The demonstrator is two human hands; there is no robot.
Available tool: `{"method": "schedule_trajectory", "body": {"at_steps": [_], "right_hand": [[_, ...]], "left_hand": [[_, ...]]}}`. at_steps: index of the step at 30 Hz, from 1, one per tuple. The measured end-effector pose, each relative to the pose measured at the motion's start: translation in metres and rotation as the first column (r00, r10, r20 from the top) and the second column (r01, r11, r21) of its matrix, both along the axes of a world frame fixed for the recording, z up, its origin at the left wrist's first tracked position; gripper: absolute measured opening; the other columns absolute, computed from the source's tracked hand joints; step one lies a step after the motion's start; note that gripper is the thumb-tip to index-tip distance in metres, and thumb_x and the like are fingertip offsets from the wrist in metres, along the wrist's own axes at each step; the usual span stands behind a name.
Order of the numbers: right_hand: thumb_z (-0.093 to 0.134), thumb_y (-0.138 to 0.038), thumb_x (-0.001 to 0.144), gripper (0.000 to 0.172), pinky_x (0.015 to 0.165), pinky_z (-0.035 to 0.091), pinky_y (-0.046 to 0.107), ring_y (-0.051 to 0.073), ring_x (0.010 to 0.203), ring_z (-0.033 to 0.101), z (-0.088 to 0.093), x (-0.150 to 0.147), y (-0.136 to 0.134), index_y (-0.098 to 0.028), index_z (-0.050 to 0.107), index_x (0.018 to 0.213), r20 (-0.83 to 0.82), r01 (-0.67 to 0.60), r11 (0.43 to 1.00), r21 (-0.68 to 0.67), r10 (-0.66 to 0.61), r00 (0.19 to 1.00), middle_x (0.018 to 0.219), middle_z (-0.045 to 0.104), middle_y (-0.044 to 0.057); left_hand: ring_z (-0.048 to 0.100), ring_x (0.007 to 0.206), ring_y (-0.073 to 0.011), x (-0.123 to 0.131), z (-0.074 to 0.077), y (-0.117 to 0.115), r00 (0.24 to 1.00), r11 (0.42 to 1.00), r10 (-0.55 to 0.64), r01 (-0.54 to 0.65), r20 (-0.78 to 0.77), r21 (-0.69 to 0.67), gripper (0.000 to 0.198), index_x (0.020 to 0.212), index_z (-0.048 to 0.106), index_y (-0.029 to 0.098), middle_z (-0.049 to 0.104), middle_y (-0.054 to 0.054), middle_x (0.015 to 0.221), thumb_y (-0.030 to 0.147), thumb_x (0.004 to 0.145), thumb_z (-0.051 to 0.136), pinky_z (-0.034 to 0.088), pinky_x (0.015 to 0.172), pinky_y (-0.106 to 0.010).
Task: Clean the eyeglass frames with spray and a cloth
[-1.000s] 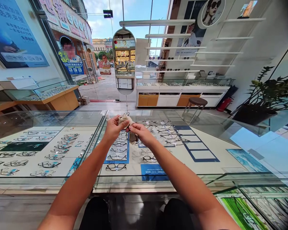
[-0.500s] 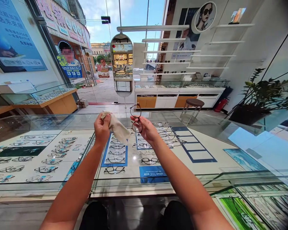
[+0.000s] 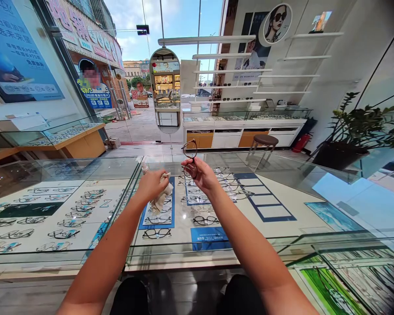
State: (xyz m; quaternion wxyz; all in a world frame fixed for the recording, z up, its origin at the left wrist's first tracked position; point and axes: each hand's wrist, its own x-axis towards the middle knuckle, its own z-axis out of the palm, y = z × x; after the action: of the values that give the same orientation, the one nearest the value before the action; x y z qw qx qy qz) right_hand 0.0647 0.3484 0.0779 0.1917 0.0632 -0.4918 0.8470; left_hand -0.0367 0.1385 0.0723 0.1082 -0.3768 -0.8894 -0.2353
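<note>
Over the glass display counter, my right hand point(image 3: 204, 174) pinches a dark-rimmed pair of eyeglasses point(image 3: 189, 149) held upright, one lens above the other. Part of the lower rim lies behind the fingers. My left hand point(image 3: 153, 186) is closed on a beige cloth point(image 3: 160, 202) that hangs down from the fingers, apart from the eyeglasses. Just behind the left hand, a small pale bottle-like thing point(image 3: 145, 168) shows partly. Below the cloth, inside the counter, a blue-edged tray point(image 3: 172, 210) carries several frames. Another pair of eyeglasses point(image 3: 156, 233) lies in front of that tray.
The glass counter's front edge point(image 3: 184, 258) runs close before my knees. Rows of frames point(image 3: 82, 205) lie to the left under glass. An oval mirror point(image 3: 166, 94) stands beyond, with a stool point(image 3: 265, 140), a fire extinguisher point(image 3: 302, 143) and a potted plant point(image 3: 348, 144) to the right.
My left hand has moved down and to the right with the cloth, which now hangs lower. My right hand has barely shifted; the eyeglasses have turned and moved slightly right.
</note>
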Motion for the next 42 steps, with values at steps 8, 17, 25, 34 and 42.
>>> {"method": "schedule_trajectory", "body": {"at_steps": [8, 17, 25, 34, 42], "right_hand": [[0.096, -0.064, 0.072, 0.048, 0.094, 0.058, 0.03, 0.018, 0.097, 0.075, -0.002, -0.002, 0.001, -0.024, 0.077, 0.089, -0.002, -0.017, 1.0, 0.015, 0.017, 1.0, 0.1, 0.082, 0.004], [0.084, -0.064, 0.083, 0.043, 0.095, 0.05, 0.034, 0.022, 0.096, 0.07, -0.003, -0.001, 0.004, -0.021, 0.08, 0.084, 0.009, 0.055, 0.94, 0.338, -0.061, 0.998, 0.089, 0.079, 0.005], [0.081, -0.07, 0.083, 0.049, 0.097, 0.048, 0.037, 0.023, 0.091, 0.068, 0.007, 0.008, 0.0, -0.021, 0.081, 0.078, 0.051, -0.059, 0.825, 0.562, 0.037, 0.998, 0.082, 0.079, 0.004], [0.073, -0.066, 0.091, 0.047, 0.095, 0.048, 0.037, 0.023, 0.091, 0.068, 0.004, 0.007, 0.002, -0.02, 0.078, 0.082, 0.01, -0.004, 0.776, 0.631, -0.003, 1.0, 0.088, 0.078, 0.006], [0.084, -0.048, 0.085, 0.053, 0.11, 0.047, 0.048, 0.03, 0.113, 0.068, 0.001, 0.015, -0.01, -0.026, 0.066, 0.131, -0.398, 0.546, 0.456, 0.703, -0.385, 0.833, 0.11, 0.074, 0.006]], "left_hand": [[0.065, 0.105, -0.0363, -0.006, -0.011, 0.0, 0.994, 0.992, -0.061, 0.05, -0.086, -0.117, 0.015, 0.093, 0.078, 0.021, 0.078, -0.015, 0.102, 0.025, 0.087, 0.066, 0.038, 0.094, -0.048], [0.071, 0.099, -0.0302, 0.01, 0.005, 0.002, 0.959, 0.915, 0.084, 0.033, -0.269, 0.402, 0.016, 0.093, 0.073, 0.022, 0.079, -0.009, 0.097, 0.032, 0.099, 0.062, 0.031, 0.106, -0.05], [0.057, 0.147, -0.0423, 0.01, 0.002, 0.004, 0.906, 0.879, -0.059, 0.247, -0.419, 0.409, 0.073, 0.151, 0.064, 0.025, 0.069, -0.017, 0.153, 0.056, 0.088, 0.085, 0.025, 0.123, -0.05], [0.064, 0.132, -0.0404, 0.008, 0.003, 0.001, 0.94, 0.858, -0.064, 0.224, -0.336, 0.463, 0.064, 0.132, 0.076, 0.026, 0.08, -0.014, 0.133, 0.066, 0.083, 0.088, 0.031, 0.115, -0.048], [0.068, 0.116, -0.0365, 0.009, 0.002, 0.0, 0.905, 0.76, 0.24, 0.05, -0.351, 0.648, 0.065, 0.119, 0.071, 0.021, 0.079, -0.015, 0.12, 0.077, 0.087, 0.076, 0.04, 0.106, -0.047]]}}
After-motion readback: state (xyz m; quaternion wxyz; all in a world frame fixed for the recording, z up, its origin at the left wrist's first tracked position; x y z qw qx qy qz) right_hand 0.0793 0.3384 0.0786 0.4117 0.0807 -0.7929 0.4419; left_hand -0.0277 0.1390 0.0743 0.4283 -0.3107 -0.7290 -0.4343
